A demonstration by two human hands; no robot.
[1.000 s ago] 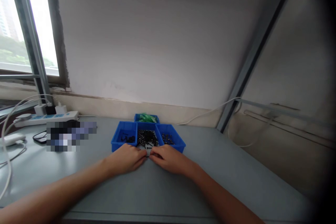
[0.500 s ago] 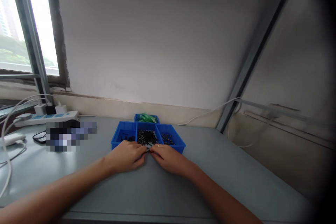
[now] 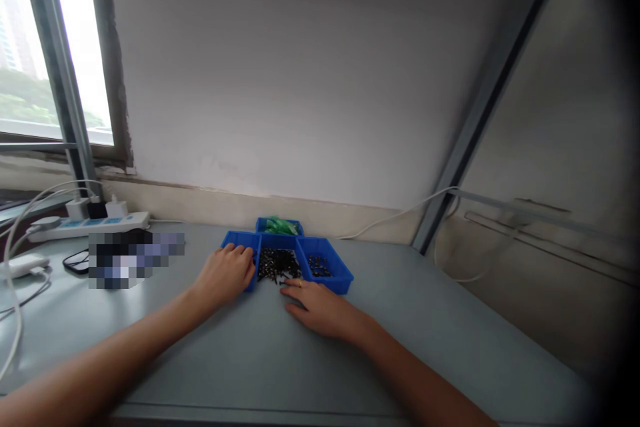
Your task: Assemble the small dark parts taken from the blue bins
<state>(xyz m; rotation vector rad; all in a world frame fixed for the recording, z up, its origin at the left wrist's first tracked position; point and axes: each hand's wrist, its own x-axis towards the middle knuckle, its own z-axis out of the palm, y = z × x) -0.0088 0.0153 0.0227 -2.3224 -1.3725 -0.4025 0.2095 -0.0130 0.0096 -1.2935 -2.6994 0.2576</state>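
Observation:
My left hand [image 3: 225, 273] reaches over the front of the left blue bin [image 3: 241, 237]. Its fingers bend down inside, so the fingertips and anything between them are hidden. In the middle, a heap of small black and shiny parts [image 3: 280, 263] lies in front of a blue bin wall, too small to name. My right hand [image 3: 317, 305] rests at the near edge of this heap, with thumb and fingers apart and a ring on one finger. A small dark piece is near its fingertips. The right blue bin [image 3: 341, 277] holds several small dark, shiny parts [image 3: 319, 265].
Behind, a blue bin [image 3: 260, 225] holds green plastic packaging [image 3: 278, 225]. On the left of the grey table [image 3: 280, 373] are a white power strip [image 3: 135, 221] with chargers, cables and glasses [image 3: 76, 261]. A metal post [image 3: 490, 100] rises at the right.
My hands were together at the front of the middle heap. My left hand has moved left into the left bin, while my right stays near the heap with its fingers now spread.

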